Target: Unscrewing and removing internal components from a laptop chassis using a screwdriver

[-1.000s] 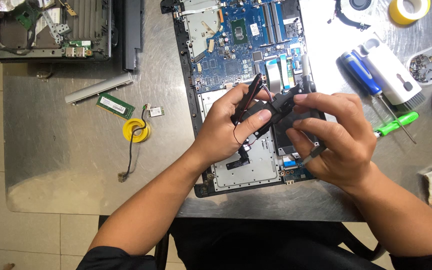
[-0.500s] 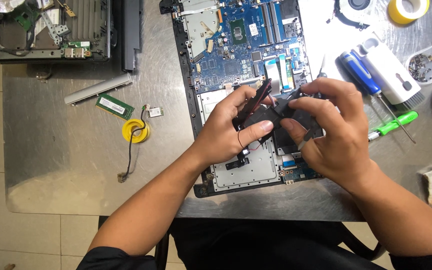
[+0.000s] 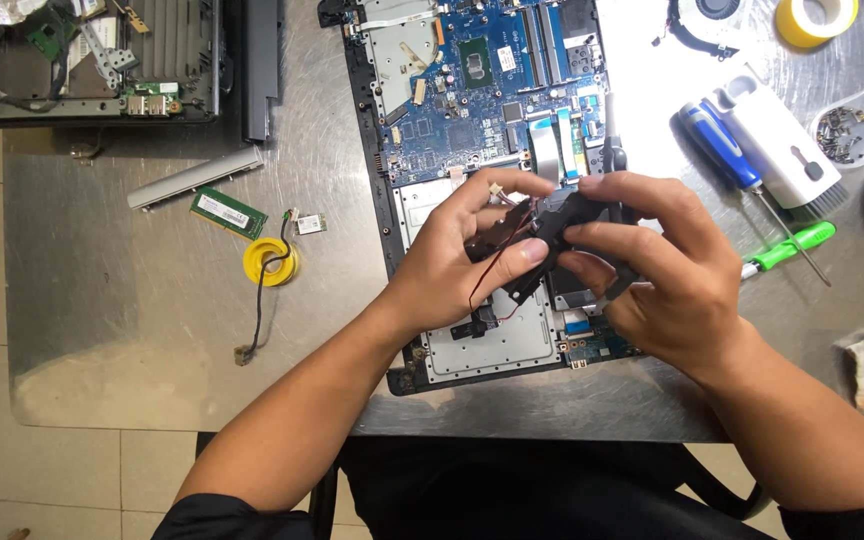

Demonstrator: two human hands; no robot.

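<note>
Black plastic part (image 3: 562,215), flat, irregular outline, thin red and black wires trailing from its 8 o'clock edge; held above opened laptop (image 3: 472,120), over its lower half. Left hand (image 3: 457,265) at part's 9 o'clock, fingers clenched on it, thumb under, index on top. Right hand (image 3: 667,270) at 3 o'clock, fingers also grasping part. Blue motherboard (image 3: 472,100) at 12 o'clock. Blue-handled screwdriver (image 3: 717,145) at 2 o'clock, green-handled tool (image 3: 792,247) at 3 o'clock, memory stick (image 3: 229,212) and yellow tape roll (image 3: 270,262) at 9 o'clock on metal table (image 3: 152,370).

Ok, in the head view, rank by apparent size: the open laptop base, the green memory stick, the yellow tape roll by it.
1. open laptop base
2. green memory stick
3. yellow tape roll; close to the stick, so that order is unsure.
</note>
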